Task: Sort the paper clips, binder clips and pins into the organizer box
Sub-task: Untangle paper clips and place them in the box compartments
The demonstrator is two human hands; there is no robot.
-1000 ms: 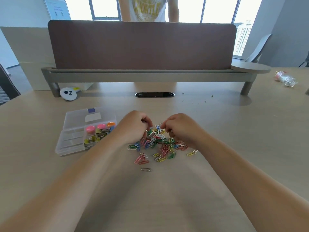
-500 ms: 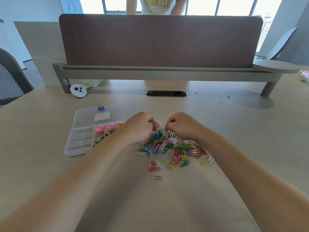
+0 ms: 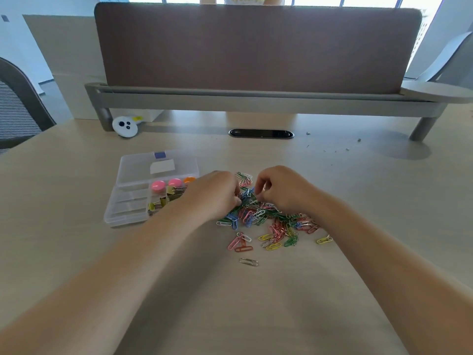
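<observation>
Your left hand (image 3: 215, 194) lay knuckles-up on the left edge of the heap of paper clips (image 3: 268, 217). Its fingers were curled under with the tips among the clips, and I cannot tell whether they held any. Your right hand (image 3: 281, 188) was just beside it, apart by a narrow gap, thumb and forefinger curled together and pinching at clips on top of the heap.

The paper clips were on the table (image 3: 76, 252) straight ahead of you, tangled and pointing every way where they were thickest. Nearer you they thinned out. A red clip (image 3: 243, 249) lay with its long axis left to right, a pink clip (image 3: 233, 243) leaned diagonally against it, and a lone silver clip (image 3: 248, 261) lay closest to you, long axis nearly left to right, its right end a little nearer you.

The organizer box (image 3: 128, 216) sat left of the heap, partly behind your left forearm, with its clear lid (image 3: 135, 167) folded back away from you. Its right-hand side held yellow binder clips (image 3: 163, 201), and beyond them were two pink round caps (image 3: 158, 186) and an orange cap (image 3: 189, 179).

Farther back stood a brown partition (image 3: 256, 47).
</observation>
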